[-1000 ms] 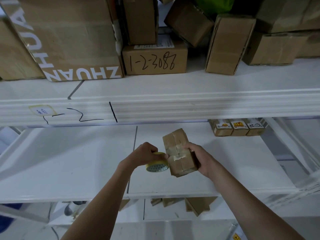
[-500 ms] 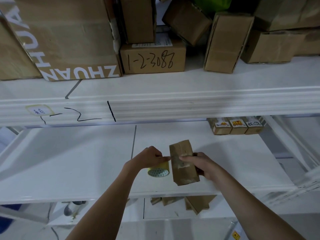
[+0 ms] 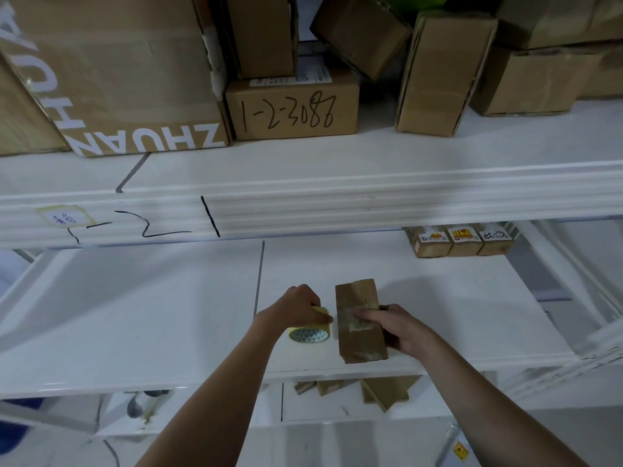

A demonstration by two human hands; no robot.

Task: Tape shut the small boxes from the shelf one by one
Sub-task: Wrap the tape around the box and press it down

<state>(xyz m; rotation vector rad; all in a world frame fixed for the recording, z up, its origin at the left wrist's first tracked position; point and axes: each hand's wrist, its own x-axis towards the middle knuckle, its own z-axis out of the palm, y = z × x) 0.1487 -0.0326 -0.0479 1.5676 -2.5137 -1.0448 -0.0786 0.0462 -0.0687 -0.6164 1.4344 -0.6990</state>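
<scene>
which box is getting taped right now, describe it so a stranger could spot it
On the white middle shelf, near its front edge, find the two hands. The small brown box is in the right hand, beside the yellow tape roll; it alone is being held.

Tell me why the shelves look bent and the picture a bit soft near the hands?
Head view: the wide-angle lens bows the shelf edge and stretches the corners. The left hand with the tape roll, the right hand and the small box look slightly smeared. Lighting is dim and bluish, with soft shadows and no hard glare.
</scene>
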